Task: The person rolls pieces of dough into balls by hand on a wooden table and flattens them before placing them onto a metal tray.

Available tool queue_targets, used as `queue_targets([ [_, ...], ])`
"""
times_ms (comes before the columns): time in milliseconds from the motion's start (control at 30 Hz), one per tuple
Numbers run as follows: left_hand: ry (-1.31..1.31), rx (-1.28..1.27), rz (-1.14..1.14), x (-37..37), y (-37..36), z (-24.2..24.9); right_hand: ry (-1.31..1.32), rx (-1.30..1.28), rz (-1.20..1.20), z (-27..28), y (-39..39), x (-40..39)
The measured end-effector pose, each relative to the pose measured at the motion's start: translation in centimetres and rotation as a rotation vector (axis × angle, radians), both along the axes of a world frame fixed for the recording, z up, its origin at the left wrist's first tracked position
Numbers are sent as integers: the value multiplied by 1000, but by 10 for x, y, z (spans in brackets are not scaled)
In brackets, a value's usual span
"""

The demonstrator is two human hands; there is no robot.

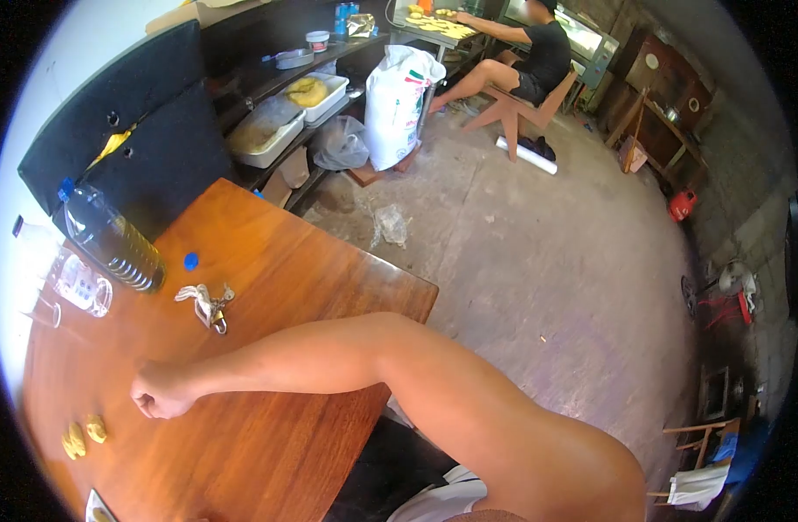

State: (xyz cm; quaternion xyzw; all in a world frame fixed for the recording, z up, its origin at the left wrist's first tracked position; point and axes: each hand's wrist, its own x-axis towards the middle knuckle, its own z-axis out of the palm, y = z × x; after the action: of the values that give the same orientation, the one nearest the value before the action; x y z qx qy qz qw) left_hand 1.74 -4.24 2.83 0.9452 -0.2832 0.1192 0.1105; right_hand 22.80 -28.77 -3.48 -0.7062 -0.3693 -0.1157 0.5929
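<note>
My right hand (pixel 162 391) rests closed on the wooden table (pixel 268 435), its fingers curled in; whatever they hold, if anything, is hidden. My bare right arm stretches across the table from the lower right. Left of the hand lie two yellowish lumps, a longer one (pixel 73 441) and a smaller one (pixel 96 428). Beyond the hand sit a padlock with keys and a white cord (pixel 209 306) and a loose blue cap (pixel 190 261). My left hand is out of view.
A large oil bottle (pixel 112 239), a clear bottle (pixel 46 252) and a glass mug (pixel 87 287) stand at the table's far left. Beyond are shelves with white tubs (pixel 268 143) and a white sack (pixel 399 109). A person (pixel 543 56) sits by another table with yellow pieces.
</note>
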Motion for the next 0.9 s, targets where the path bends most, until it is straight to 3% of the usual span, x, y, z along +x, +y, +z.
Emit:
queue_targets([
  [133, 58, -110, -63, 41, -11, -3, 9, -45, -16, -3, 5, 7],
  [200, 209, -247, -77, 59, -30, -5, 113, -17, 28, -5, 5, 8],
  [300, 38, -135, -185, 46, -57, 1, 22, -49, -15, 1, -1, 1],
  [433, 2, -154, -121, 0, -29, -6, 96, -47, 62, 10, -12, -7],
  [533, -29, -87, 44, -25, 10, -8, 63, -65, 68, 13, -11, -7],
  [633, 173, -137, 421, -9, 24, 0, 89, -64, 46, 9, -3, -2],
  [700, 20, -369, 246, 28, 34, -40, 82, -68, 51, 9, -4, -2],
  [900, 79, -198, 102, 38, -19, -21, 87, -133, 8, 13, -15, -11],
])
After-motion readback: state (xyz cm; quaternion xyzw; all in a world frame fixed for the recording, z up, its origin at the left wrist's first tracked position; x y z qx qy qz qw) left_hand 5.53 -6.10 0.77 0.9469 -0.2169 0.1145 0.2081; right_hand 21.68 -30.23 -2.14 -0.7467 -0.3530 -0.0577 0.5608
